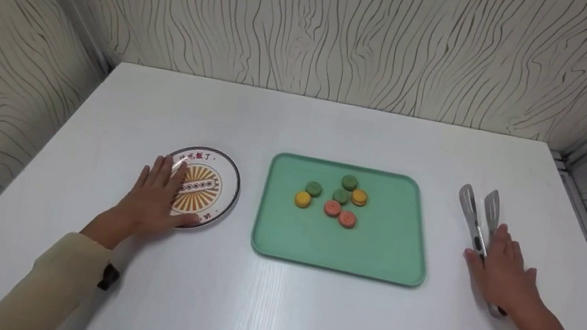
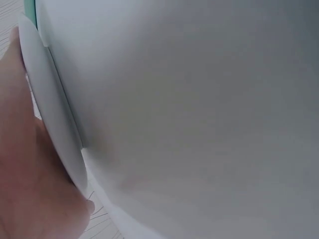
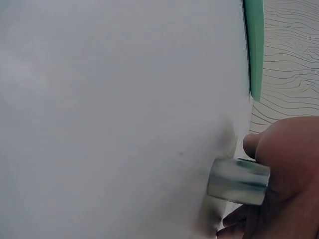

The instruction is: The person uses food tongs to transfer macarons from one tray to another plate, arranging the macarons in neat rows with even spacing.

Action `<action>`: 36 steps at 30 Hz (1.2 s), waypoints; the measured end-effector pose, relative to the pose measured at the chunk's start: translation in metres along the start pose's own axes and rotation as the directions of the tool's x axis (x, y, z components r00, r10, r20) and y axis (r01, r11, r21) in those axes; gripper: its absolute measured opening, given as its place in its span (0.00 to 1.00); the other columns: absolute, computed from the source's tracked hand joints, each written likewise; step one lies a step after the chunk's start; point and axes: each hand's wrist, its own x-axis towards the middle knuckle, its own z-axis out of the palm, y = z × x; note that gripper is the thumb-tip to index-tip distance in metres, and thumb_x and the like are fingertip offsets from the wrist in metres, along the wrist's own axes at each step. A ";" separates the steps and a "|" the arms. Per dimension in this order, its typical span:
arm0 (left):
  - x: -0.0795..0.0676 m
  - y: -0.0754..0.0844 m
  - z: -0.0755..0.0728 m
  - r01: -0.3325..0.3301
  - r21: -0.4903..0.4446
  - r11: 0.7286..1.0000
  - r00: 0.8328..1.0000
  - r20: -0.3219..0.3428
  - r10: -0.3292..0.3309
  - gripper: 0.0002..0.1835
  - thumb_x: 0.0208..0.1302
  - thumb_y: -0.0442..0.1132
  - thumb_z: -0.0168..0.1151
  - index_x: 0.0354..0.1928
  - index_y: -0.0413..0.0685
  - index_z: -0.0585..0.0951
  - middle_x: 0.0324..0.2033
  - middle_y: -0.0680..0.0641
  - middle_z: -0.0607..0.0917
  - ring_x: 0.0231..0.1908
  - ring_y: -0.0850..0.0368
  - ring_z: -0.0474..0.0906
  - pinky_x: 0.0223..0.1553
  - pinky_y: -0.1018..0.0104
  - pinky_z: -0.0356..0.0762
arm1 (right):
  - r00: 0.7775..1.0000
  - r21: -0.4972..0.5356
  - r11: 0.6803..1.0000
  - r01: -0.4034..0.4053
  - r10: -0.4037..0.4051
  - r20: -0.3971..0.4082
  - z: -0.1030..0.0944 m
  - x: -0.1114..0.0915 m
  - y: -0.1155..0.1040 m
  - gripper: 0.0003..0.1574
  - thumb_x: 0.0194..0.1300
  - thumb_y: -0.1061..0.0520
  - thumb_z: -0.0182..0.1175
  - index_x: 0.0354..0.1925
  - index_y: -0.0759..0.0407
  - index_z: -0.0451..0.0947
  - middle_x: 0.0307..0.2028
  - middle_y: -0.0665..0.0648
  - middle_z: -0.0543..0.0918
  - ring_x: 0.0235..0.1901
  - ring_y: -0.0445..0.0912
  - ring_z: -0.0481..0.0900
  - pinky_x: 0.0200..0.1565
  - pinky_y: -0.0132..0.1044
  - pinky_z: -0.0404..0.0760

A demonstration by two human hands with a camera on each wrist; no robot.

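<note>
Left of a green tray (image 1: 339, 250) of cookies (image 1: 347, 219), the left hand (image 1: 153, 201) lies spread on a plate (image 1: 228, 178) — right of the tray, the right hand (image 1: 507, 278), fingers extended, lies over tongs (image 1: 469, 200).

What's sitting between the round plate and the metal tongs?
In the head view, a green tray bearing seven small macaron-like pieces lies between the plate and the tongs.

The long silver metal tongs (image 1: 470, 208) look smooth and shiny, the round white plate (image 1: 230, 185) is glossy, the green rectangular plastic tray (image 1: 294, 241) looks smooth, the small round pink cookies (image 1: 347, 219) look dull, the wide white table (image 1: 272, 307) shines softly, and the beige sleeves (image 1: 59, 275) are cloth.
</note>
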 end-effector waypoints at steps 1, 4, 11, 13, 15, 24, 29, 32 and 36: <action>0.000 0.000 0.000 0.001 0.001 1.000 1.000 0.002 -0.001 0.63 0.62 0.74 0.56 0.80 0.36 0.43 0.78 0.28 0.38 0.78 0.32 0.30 0.75 0.37 0.32 | 1.000 0.003 1.000 -0.002 0.002 0.003 0.000 0.000 0.000 0.57 0.82 0.40 0.39 0.73 0.82 0.22 0.69 0.92 0.38 0.70 0.83 0.36 0.56 0.87 0.39; 0.001 -0.002 0.001 -0.009 0.015 1.000 1.000 -0.003 0.009 0.63 0.62 0.74 0.56 0.80 0.35 0.44 0.78 0.28 0.39 0.78 0.31 0.31 0.75 0.37 0.33 | 1.000 0.000 1.000 -0.006 0.006 -0.003 0.000 0.001 0.001 0.55 0.82 0.42 0.40 0.73 0.81 0.23 0.68 0.92 0.40 0.69 0.84 0.39 0.56 0.87 0.40; 0.000 -0.006 -0.001 -0.030 0.022 0.999 1.000 -0.008 0.030 0.63 0.63 0.74 0.56 0.80 0.34 0.44 0.79 0.29 0.39 0.78 0.32 0.31 0.76 0.39 0.34 | 1.000 -0.014 1.000 -0.005 0.004 -0.019 -0.001 0.000 0.002 0.53 0.82 0.47 0.44 0.73 0.83 0.26 0.66 0.93 0.46 0.66 0.85 0.48 0.55 0.86 0.45; -0.001 -0.006 -0.001 -0.022 0.020 1.000 1.000 -0.008 0.023 0.63 0.62 0.75 0.55 0.80 0.35 0.44 0.79 0.30 0.39 0.78 0.33 0.30 0.76 0.40 0.34 | 1.000 -0.017 1.000 -0.002 0.001 -0.019 -0.002 0.000 0.003 0.53 0.82 0.47 0.44 0.73 0.83 0.27 0.66 0.93 0.47 0.65 0.85 0.50 0.55 0.86 0.46; -0.003 -0.007 -0.001 -0.012 0.020 1.000 1.000 -0.004 0.012 0.63 0.62 0.76 0.55 0.80 0.35 0.43 0.79 0.30 0.38 0.78 0.33 0.30 0.76 0.40 0.34 | 1.000 -0.020 1.000 0.002 -0.002 -0.018 -0.002 -0.001 0.003 0.54 0.81 0.47 0.45 0.73 0.84 0.27 0.65 0.93 0.48 0.64 0.85 0.51 0.56 0.85 0.47; -0.012 -0.009 -0.005 0.013 -0.020 1.000 1.000 0.016 -0.012 0.66 0.60 0.76 0.56 0.80 0.34 0.42 0.78 0.29 0.37 0.78 0.31 0.30 0.73 0.34 0.44 | 1.000 -0.045 0.999 0.002 -0.003 -0.007 -0.006 -0.005 0.008 0.58 0.80 0.44 0.49 0.71 0.87 0.29 0.63 0.93 0.53 0.59 0.85 0.60 0.55 0.83 0.54; -0.012 -0.010 -0.006 0.017 -0.042 0.999 0.999 0.032 -0.015 0.67 0.58 0.77 0.58 0.80 0.35 0.41 0.79 0.30 0.36 0.78 0.32 0.29 0.73 0.34 0.47 | 0.999 -0.057 0.998 0.022 -0.023 -0.025 -0.008 -0.005 0.009 0.53 0.80 0.49 0.51 0.70 0.90 0.36 0.59 0.92 0.59 0.55 0.83 0.65 0.51 0.81 0.62; -0.012 -0.010 -0.006 0.021 -0.046 0.999 0.999 0.039 -0.019 0.69 0.56 0.77 0.60 0.80 0.35 0.40 0.79 0.30 0.36 0.78 0.32 0.29 0.73 0.34 0.47 | 0.999 -0.056 0.998 0.035 -0.037 -0.034 -0.009 -0.004 0.008 0.48 0.79 0.52 0.52 0.69 0.90 0.41 0.54 0.89 0.65 0.51 0.79 0.70 0.47 0.78 0.68; -0.012 -0.011 -0.005 0.019 -0.047 0.999 0.999 0.048 -0.017 0.71 0.55 0.78 0.61 0.80 0.35 0.40 0.79 0.30 0.35 0.78 0.31 0.29 0.73 0.33 0.47 | 0.998 -0.041 0.998 0.044 -0.046 -0.039 -0.012 -0.003 0.007 0.41 0.78 0.55 0.54 0.67 0.87 0.49 0.46 0.82 0.71 0.43 0.70 0.75 0.36 0.66 0.76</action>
